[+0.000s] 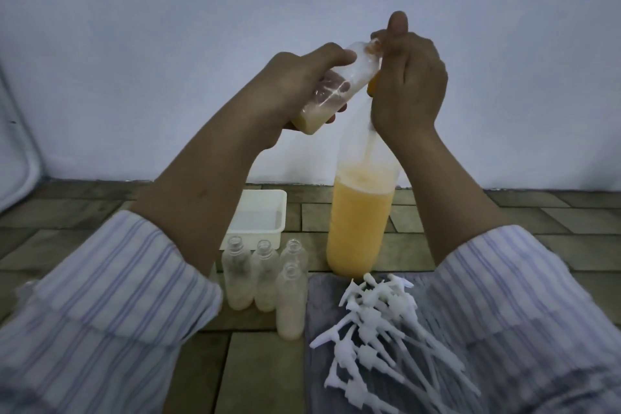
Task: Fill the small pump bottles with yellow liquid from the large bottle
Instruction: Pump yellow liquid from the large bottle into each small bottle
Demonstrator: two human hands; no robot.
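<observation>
My left hand point(295, 84) grips a small clear bottle point(336, 87), tilted with its mouth up to the right and a little pale yellow liquid in its base. My right hand point(408, 81) is wrapped round the pump head at the neck of the large bottle point(361, 222), thumb up, with the spout at the small bottle's mouth. The large bottle stands upright, over half full of yellow liquid. Several small open bottles point(265, 279) stand in a cluster in front, each with some pale liquid at the bottom.
A heap of white pump tops point(379, 329) with long tubes lies on a grey cloth point(319, 363) at the right front. A white tray point(260, 215) sits behind the small bottles. A pale wall rises behind the wooden surface point(437, 218).
</observation>
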